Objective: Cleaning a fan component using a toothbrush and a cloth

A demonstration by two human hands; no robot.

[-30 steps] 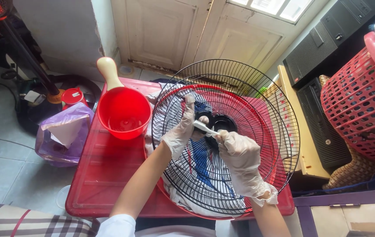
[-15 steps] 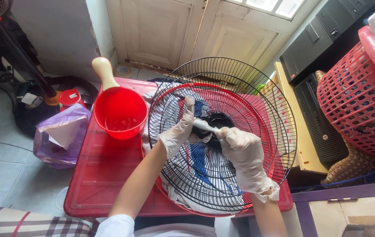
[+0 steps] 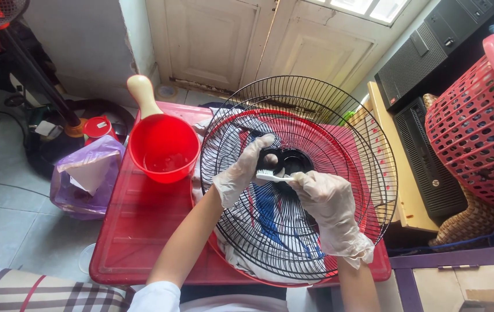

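A black wire fan guard (image 3: 339, 121) stands tilted on a red plastic table (image 3: 137, 231), over a red basin with striped cloth (image 3: 270, 216) in it. My left hand (image 3: 238, 173), in a clear glove, grips the wires near the guard's black hub (image 3: 293, 162). My right hand (image 3: 328, 202), also gloved, holds a white toothbrush (image 3: 273, 177) with its bristles against the wires beside the hub.
A red water scoop (image 3: 163, 144) with a beige handle sits on the table's far left. A purple bag (image 3: 85, 173) and a fan stand lie on the floor at left. A red laundry basket (image 3: 478, 127), a computer case (image 3: 432, 52) and wooden doors are behind.
The view has shifted slightly. Both hands stay on the guard near the hub, with the toothbrush moved a little along the wires.
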